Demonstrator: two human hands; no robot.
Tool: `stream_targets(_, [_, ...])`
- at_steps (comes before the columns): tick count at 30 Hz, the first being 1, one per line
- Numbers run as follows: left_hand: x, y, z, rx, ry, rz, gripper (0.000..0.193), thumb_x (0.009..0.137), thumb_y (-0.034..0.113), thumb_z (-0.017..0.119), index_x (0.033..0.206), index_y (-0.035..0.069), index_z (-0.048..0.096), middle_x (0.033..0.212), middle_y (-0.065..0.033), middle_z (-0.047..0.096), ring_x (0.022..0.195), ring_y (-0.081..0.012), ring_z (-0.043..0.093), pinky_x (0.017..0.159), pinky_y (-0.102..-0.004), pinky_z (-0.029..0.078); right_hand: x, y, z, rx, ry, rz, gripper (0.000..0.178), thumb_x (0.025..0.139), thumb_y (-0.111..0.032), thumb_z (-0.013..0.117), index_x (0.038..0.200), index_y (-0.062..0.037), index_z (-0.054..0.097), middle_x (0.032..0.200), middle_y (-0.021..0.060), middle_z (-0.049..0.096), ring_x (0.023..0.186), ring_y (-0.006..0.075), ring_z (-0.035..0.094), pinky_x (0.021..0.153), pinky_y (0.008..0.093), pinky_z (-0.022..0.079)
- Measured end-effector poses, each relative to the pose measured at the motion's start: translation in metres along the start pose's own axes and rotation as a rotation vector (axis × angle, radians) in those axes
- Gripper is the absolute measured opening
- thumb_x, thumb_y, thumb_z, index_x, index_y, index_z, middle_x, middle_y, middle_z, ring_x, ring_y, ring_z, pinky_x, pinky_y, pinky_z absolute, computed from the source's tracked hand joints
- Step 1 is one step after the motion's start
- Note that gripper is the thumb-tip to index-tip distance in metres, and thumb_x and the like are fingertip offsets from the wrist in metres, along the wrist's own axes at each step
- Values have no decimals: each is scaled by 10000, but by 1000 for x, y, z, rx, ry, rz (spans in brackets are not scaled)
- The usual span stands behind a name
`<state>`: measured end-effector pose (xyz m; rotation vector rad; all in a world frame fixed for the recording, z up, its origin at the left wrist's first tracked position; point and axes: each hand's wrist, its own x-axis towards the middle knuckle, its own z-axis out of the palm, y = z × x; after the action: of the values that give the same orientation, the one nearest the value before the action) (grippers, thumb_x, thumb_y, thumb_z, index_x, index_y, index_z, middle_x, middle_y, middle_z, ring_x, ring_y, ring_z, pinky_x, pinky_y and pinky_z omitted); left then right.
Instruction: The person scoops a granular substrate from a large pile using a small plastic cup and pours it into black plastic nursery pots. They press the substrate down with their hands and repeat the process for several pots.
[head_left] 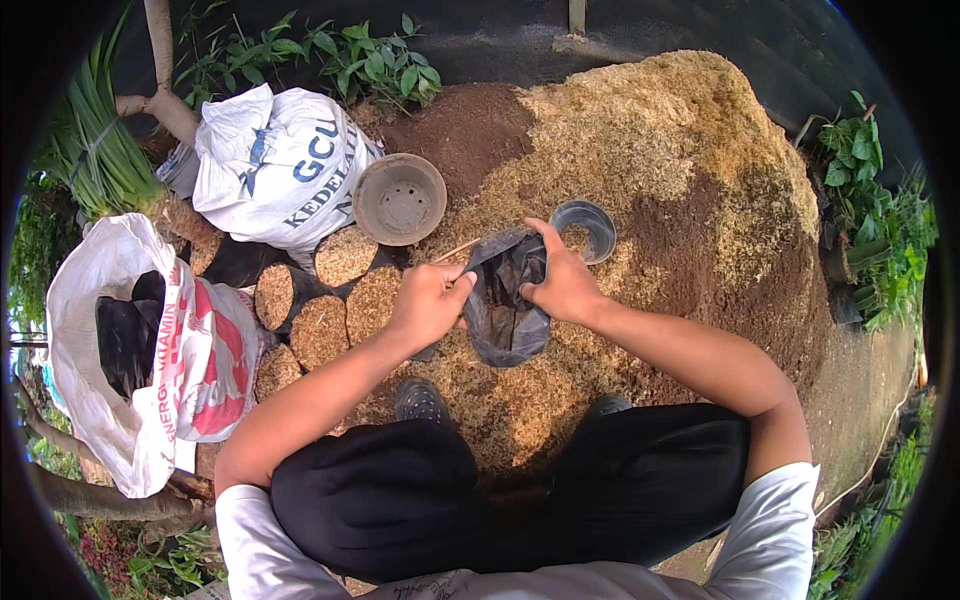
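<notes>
A black plastic planting bag [508,345] is held between my two hands, its mouth spread and facing up. My left hand [432,302] pinches the bag's left rim between thumb and fingers. On the other side, my right hand [562,275] grips the right rim, thumb inside the mouth and fingers outside. The bag's inside looks dark, and whether it holds anything I cannot make out. Just beyond my right hand, a small black pot [590,225] lies tilted on the heap of shavings and soil [640,150]. A thin stick [455,250] lies by my left hand.
Several filled planting bags [320,330] stand to the left. Behind them are a round grey pot with drainage holes [400,200] and a stuffed white sack [270,160]. An open white-and-red sack [215,350] with black plastic inside stands at far left. Leafy plants [370,60] line the back.
</notes>
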<state>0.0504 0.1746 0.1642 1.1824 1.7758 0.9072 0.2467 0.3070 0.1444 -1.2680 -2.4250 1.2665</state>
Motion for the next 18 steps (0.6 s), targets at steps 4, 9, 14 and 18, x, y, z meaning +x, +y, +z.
stream_targets(4, [-8, -4, -20, 100, 60, -78, 265, 1027, 67, 598, 1167, -105, 743, 877, -151, 779, 680, -226, 795, 584, -311, 647, 12, 23, -23, -37, 106, 55, 970, 811, -42, 848, 1634, -98, 337, 1064, 208, 753, 1012, 376, 756, 1011, 441, 592])
stream_targets(9, [-22, 4, -29, 211, 52, -90, 477, 961, 28, 633, 1410, -129, 603, 731, -119, 727, 616, -207, 777, 559, -325, 630, 16, 29, -35, -31, 85, 13, 753, 820, -22, 838, 1509, -94, 545, 1074, 115, 755, 967, 254, 760, 932, 398, 618])
stream_targets(14, [-24, 4, -29, 290, -31, -163, 534, 948, 42, 688, 1446, -109, 565, 661, -137, 714, 572, -216, 751, 583, -355, 611, 20, 28, -34, 4, -56, -135, 527, 816, -26, 846, 1323, -81, 713, 994, 41, 744, 891, 178, 738, 846, 343, 631])
stream_targets(18, [-20, -9, -36, 486, -39, -102, 530, 963, 125, 720, 1430, -88, 586, 661, -169, 727, 590, -266, 755, 695, -409, 619, 28, 29, -44, -72, 71, 32, 449, 813, -34, 857, 1244, -64, 734, 1018, 40, 745, 896, 167, 727, 875, 341, 610])
